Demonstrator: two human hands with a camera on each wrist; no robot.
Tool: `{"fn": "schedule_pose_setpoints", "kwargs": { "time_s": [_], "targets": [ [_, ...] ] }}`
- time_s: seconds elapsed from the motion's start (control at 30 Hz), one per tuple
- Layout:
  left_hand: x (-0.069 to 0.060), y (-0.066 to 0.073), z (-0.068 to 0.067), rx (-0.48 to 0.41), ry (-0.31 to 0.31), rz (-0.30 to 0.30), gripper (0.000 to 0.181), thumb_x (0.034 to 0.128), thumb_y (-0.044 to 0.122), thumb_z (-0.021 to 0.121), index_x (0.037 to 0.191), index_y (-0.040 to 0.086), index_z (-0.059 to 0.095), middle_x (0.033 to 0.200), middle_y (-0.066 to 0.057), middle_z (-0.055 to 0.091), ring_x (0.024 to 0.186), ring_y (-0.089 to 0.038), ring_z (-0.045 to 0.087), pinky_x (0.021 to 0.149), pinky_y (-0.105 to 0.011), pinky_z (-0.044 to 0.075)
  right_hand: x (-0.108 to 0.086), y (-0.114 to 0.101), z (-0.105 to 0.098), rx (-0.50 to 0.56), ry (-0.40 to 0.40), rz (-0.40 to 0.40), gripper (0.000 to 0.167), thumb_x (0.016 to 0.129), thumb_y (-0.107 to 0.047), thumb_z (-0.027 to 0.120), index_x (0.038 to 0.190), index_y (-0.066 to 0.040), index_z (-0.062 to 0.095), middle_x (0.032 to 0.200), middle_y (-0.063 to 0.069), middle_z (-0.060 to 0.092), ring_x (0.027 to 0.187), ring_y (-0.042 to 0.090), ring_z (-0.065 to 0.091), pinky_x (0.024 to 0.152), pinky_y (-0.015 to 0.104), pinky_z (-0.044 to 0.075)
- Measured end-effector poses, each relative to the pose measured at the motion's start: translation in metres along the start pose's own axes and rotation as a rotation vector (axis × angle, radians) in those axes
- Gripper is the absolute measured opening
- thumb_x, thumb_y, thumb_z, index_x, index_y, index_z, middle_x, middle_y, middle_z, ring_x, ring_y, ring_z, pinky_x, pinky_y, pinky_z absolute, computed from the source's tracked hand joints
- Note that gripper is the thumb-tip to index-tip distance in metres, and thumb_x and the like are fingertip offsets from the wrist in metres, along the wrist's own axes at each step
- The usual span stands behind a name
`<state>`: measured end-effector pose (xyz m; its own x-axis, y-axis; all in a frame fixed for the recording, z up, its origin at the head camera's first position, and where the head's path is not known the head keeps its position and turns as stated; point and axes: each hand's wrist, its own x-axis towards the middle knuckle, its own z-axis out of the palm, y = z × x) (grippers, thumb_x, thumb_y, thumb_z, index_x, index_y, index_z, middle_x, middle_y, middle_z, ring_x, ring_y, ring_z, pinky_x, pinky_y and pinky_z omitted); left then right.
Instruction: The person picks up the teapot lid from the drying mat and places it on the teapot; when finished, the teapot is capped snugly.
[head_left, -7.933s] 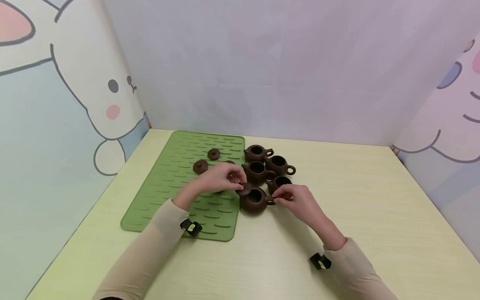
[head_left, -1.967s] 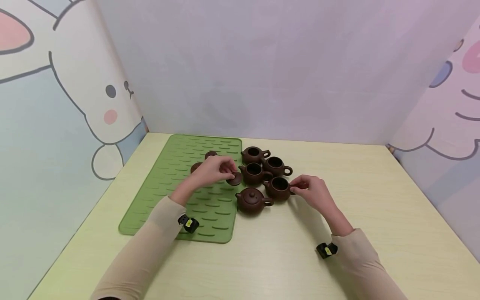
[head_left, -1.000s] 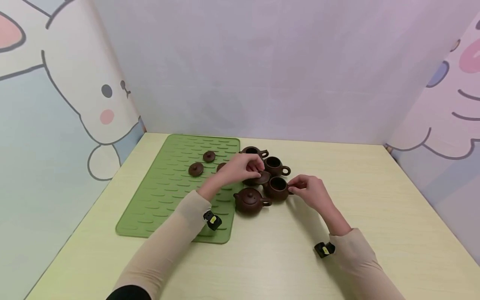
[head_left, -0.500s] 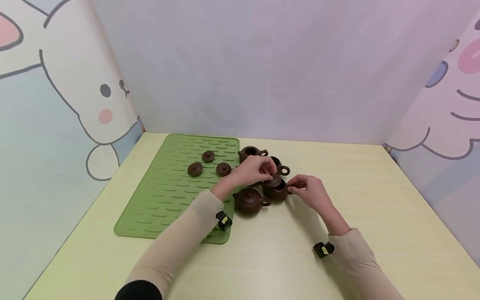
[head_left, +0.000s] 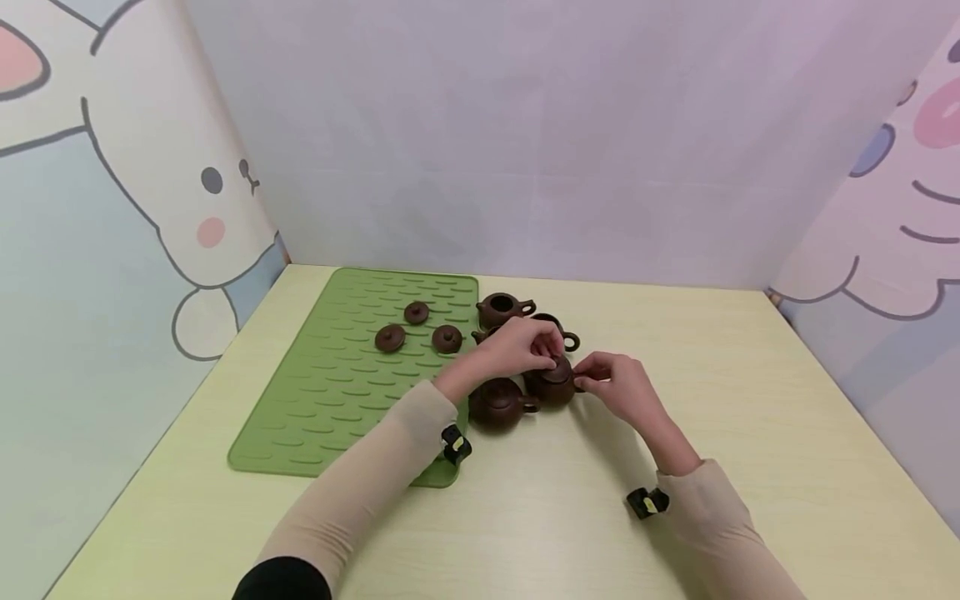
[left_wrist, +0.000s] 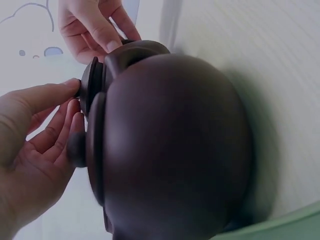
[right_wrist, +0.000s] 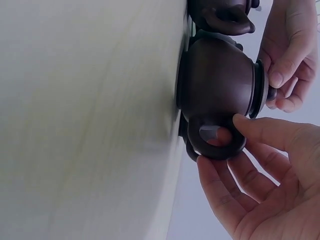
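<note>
My left hand (head_left: 521,346) pinches the knob of a dark brown teapot lid (right_wrist: 260,90). That lid lies at the mouth of a small brown teapot (right_wrist: 217,77); whether it is fully seated I cannot tell. Thumb and fingers of my right hand (head_left: 618,383) grip the teapot's ring handle (right_wrist: 217,151). Close to the front stands another teapot (head_left: 497,408) with its lid on; it fills much of the left wrist view, its round body (left_wrist: 175,145) hiding part of the held teapot. In the head view my left hand covers part of the teapots behind.
Three loose lids, a far one (head_left: 416,312), a left one (head_left: 390,338) and a right one (head_left: 447,338), lie on the green mat (head_left: 322,417). An uncovered teapot (head_left: 501,310) stands at the back, with two more partly hidden behind my left hand. Walls border the table (head_left: 712,375).
The front teapot has gained its lid. My left hand has carried another lid rightward from the mat onto the second teapot. My right hand has moved from the front teapot's handle to the second's.
</note>
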<state>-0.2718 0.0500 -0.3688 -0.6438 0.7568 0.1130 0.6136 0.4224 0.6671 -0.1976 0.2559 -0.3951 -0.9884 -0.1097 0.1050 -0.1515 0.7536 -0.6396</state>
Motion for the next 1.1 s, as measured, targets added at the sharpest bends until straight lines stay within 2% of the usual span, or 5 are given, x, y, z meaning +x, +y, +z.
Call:
{"fn": "schedule_pose_setpoints", "kwargs": {
  "time_s": [0.23,0.4,0.6,0.83,1.1],
  "targets": [
    [-0.007,0.001,0.007,0.005,-0.024,-0.018,0.011,0.0918,0.008,0.071,0.102,0.013,0.069,0.098,-0.002,0.072,0.088,-0.009,0.066,0.078,-0.016,0.053,-0.004,0.0,0.003,0.002,-0.025,0.001,0.008,0.09,-0.008,0.071,0.097,-0.008,0.075,0.094,0.009,0.077,0.092,0.027,0.073,0.07,0.031,0.054],
    [-0.011,0.003,0.006,0.01,-0.035,-0.008,0.012,0.0927,0.01,0.07,0.104,0.014,0.069,0.102,-0.001,0.071,0.09,-0.008,0.066,0.08,-0.016,0.053,-0.004,-0.001,-0.002,0.0,-0.044,0.01,0.011,0.091,-0.012,0.07,0.099,-0.006,0.074,0.094,0.009,0.077,0.09,0.025,0.073,0.069,0.031,0.054],
    [-0.016,0.002,-0.007,0.001,0.014,-0.008,0.011,0.0942,0.011,0.069,0.104,0.014,0.069,0.102,0.0,0.072,0.091,-0.008,0.067,0.08,-0.016,0.054,0.007,-0.008,-0.014,0.027,0.022,-0.004,0.019,0.094,-0.019,0.068,0.104,-0.005,0.074,0.101,0.012,0.076,0.095,0.029,0.073,0.072,0.034,0.055],
    [-0.023,-0.007,-0.021,-0.028,0.064,-0.03,0.013,0.0966,0.013,0.066,0.109,0.009,0.068,0.102,-0.001,0.07,0.093,-0.009,0.065,0.081,-0.021,0.055,0.02,-0.012,-0.011,0.067,0.055,0.02,0.02,0.095,-0.02,0.067,0.108,-0.005,0.073,0.109,0.014,0.074,0.101,0.032,0.072,0.078,0.038,0.056],
    [-0.03,-0.02,-0.033,-0.058,0.122,-0.055,0.017,0.0957,0.012,0.067,0.112,0.006,0.068,0.105,-0.003,0.071,0.097,-0.013,0.066,0.085,-0.024,0.056,0.03,-0.016,-0.002,0.11,0.056,0.004,0.019,0.093,-0.018,0.07,0.106,-0.004,0.074,0.112,0.016,0.074,0.1,0.032,0.072,0.082,0.039,0.058]
  ]
}}
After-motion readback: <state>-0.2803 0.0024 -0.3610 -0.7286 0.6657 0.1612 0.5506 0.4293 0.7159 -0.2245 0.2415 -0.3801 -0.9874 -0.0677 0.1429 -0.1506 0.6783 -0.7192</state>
